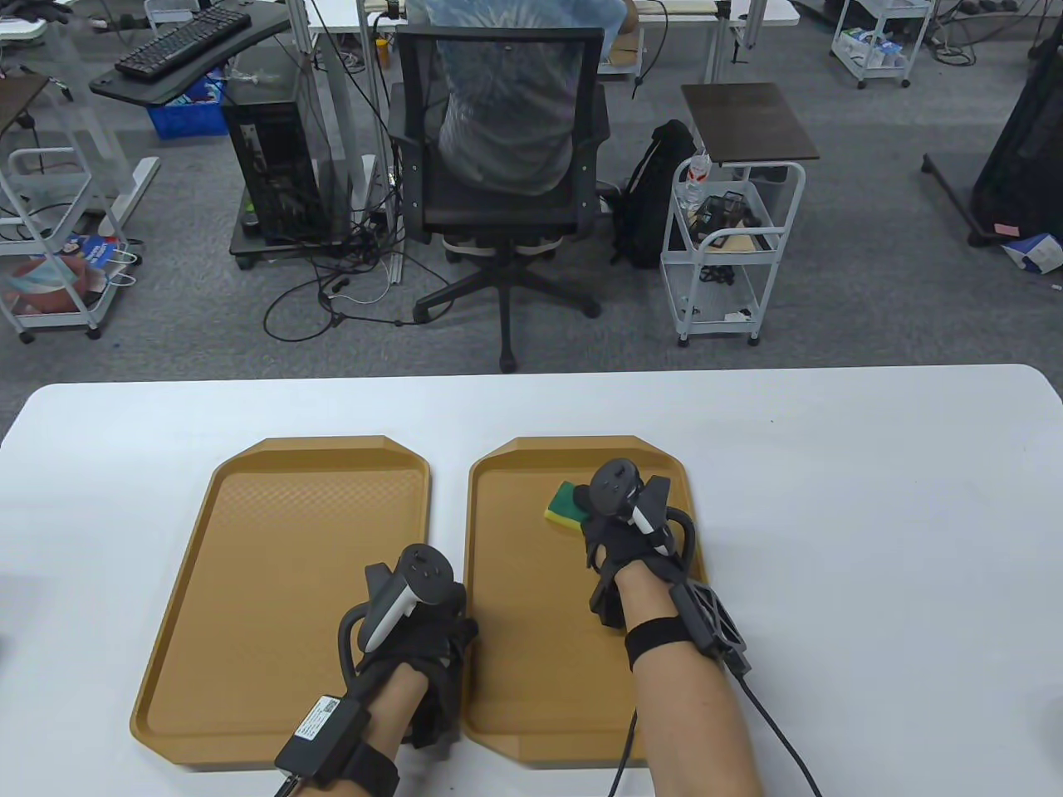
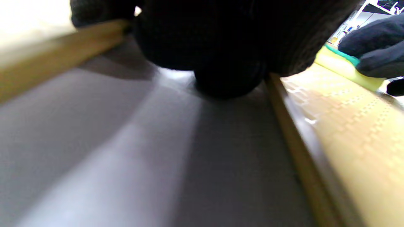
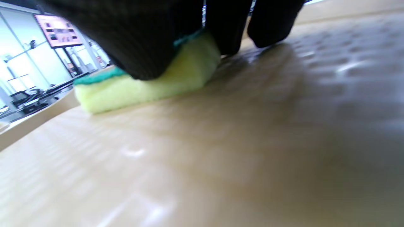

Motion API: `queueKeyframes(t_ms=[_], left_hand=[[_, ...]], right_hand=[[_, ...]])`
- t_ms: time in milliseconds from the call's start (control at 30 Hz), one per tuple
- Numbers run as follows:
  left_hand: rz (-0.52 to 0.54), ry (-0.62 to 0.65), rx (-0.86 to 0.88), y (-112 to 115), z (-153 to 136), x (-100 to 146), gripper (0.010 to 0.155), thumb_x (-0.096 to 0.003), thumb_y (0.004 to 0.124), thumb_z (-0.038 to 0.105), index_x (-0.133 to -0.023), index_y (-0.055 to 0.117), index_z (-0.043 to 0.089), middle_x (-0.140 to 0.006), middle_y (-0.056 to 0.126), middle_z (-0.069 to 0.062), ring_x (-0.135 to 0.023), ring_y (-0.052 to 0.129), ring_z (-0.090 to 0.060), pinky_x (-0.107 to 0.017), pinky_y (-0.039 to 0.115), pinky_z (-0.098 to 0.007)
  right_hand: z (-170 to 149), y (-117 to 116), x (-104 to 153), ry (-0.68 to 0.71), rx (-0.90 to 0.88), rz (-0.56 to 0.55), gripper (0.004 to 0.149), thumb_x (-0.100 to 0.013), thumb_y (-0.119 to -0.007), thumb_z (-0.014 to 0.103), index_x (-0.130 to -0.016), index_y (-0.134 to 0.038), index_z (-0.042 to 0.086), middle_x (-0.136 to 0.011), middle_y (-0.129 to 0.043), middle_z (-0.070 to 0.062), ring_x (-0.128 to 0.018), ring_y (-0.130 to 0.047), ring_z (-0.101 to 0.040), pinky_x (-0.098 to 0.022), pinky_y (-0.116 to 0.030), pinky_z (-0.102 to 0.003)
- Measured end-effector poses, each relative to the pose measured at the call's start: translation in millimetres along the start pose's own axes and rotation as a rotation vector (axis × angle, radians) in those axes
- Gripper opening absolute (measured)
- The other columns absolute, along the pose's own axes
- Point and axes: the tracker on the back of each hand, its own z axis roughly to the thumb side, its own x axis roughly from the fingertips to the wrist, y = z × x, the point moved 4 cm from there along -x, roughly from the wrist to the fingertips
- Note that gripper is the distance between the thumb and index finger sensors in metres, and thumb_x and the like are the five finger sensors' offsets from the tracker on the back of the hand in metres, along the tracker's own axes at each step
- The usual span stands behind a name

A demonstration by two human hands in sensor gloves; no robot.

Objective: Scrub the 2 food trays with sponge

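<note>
Two brown food trays lie side by side on the white table, the left tray [image 1: 274, 581] bare. On the right tray [image 1: 531, 656] my right hand [image 1: 600, 531] grips a yellow sponge with a green top [image 1: 565, 505] in the tray's far half. The right wrist view shows the sponge [image 3: 139, 86] flat on the tray floor [image 3: 221, 151], with thumb and fingers curled over it. My left hand [image 1: 436, 643] rests in the gap between the trays, touching both rims. In the left wrist view it [image 2: 227, 63] presses on the table strip [image 2: 126, 157] between the left rim [image 2: 56, 53] and the right tray [image 2: 353, 126].
The white table [image 1: 872, 540] stretches wide to the right of the trays. Beyond its far edge stand an office chair [image 1: 507, 166], a white cart [image 1: 731, 249] and a computer tower [image 1: 274, 166] on the floor.
</note>
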Motion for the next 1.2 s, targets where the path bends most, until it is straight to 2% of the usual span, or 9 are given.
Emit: queueKeyframes(t_ms=[167, 333, 433, 900, 1200], left_hand=[[-0.001, 0.001, -0.001, 0, 0, 0, 0.059, -0.0444, 0.087, 0.045, -0.099, 0.074, 0.027, -0.055, 0.102, 0.004, -0.040, 0.095, -0.021, -0.050, 0.076, -0.046], [-0.003, 0.000, 0.001, 0, 0, 0, 0.059, -0.0444, 0.087, 0.045, -0.099, 0.074, 0.027, -0.055, 0.102, 0.004, -0.040, 0.095, -0.021, -0.050, 0.076, -0.046], [-0.004, 0.000, 0.001, 0, 0, 0, 0.059, -0.0444, 0.087, 0.045, -0.099, 0.074, 0.027, -0.055, 0.102, 0.004, -0.040, 0.095, -0.021, -0.050, 0.076, -0.046], [-0.002, -0.006, -0.003, 0, 0, 0, 0.059, -0.0443, 0.087, 0.045, -0.099, 0.074, 0.027, -0.055, 0.102, 0.004, -0.040, 0.095, -0.021, -0.050, 0.075, -0.046], [0.000, -0.006, -0.003, -1, 0, 0, 0.059, -0.0443, 0.087, 0.045, -0.099, 0.074, 0.027, -0.055, 0.102, 0.004, -0.040, 0.095, -0.021, -0.050, 0.075, -0.046]], right_hand=[[22, -10, 2, 0.062, 0.047, 0.036, 0.054, -0.048, -0.088, 0.030, -0.097, -0.070, 0.042, -0.112, -0.059, -0.005, -0.102, -0.066, -0.040, -0.074, -0.064, -0.060], [21, -12, 7, 0.077, 0.084, 0.063, 0.056, -0.048, -0.088, 0.030, -0.098, -0.068, 0.044, -0.112, -0.058, -0.005, -0.101, -0.065, -0.039, -0.074, -0.063, -0.061], [23, -13, 16, 0.139, 0.128, 0.109, 0.057, -0.048, -0.088, 0.030, -0.098, -0.067, 0.044, -0.111, -0.058, -0.006, -0.101, -0.065, -0.039, -0.074, -0.064, -0.061], [31, -26, 93, 0.377, 0.277, 0.222, 0.064, -0.047, -0.089, 0.032, -0.101, -0.058, 0.047, -0.111, -0.060, -0.005, -0.100, -0.069, -0.037, -0.071, -0.069, -0.058], [34, -33, 141, 0.460, 0.322, 0.289, 0.067, -0.046, -0.090, 0.034, -0.102, -0.055, 0.046, -0.111, -0.060, -0.006, -0.100, -0.067, -0.037, -0.072, -0.068, -0.058]])
